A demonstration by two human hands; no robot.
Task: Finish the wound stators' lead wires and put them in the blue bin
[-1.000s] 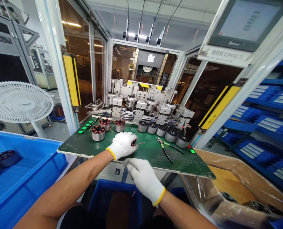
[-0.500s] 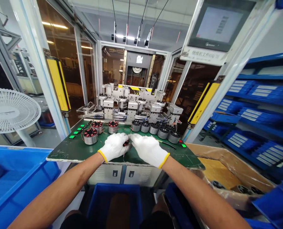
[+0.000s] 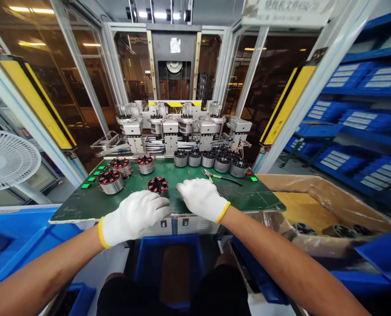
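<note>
A motor stator (image 3: 157, 185) wound with red copper wire stands on the green worktop, its front edge covered by my left hand (image 3: 138, 214). That white-gloved hand lies in front of it, fingers loosely stretched to the right, with nothing visible in them. To the right of the stator, my right hand (image 3: 202, 198) is closed with its fingertips pinched together. Whatever they hold, if anything, is too small or blurred to see. Behind my right hand lie pliers (image 3: 220, 176) with dark green handles. More wound stators (image 3: 111, 182) sit at the left.
Bare grey stators (image 3: 222, 163) line the back right of the worktop (image 3: 80, 202). A winding machine (image 3: 171, 131) stands behind. Green and red buttons (image 3: 249, 174) are at both sides. Blue bins (image 3: 24, 224), a fan (image 3: 9, 160) and a carton (image 3: 314, 188) flank the bench.
The view has tilted down. My left hand has drawn back toward me and left, uncovering the wound stator. My right hand stays close by, and the pliers are now more exposed.
</note>
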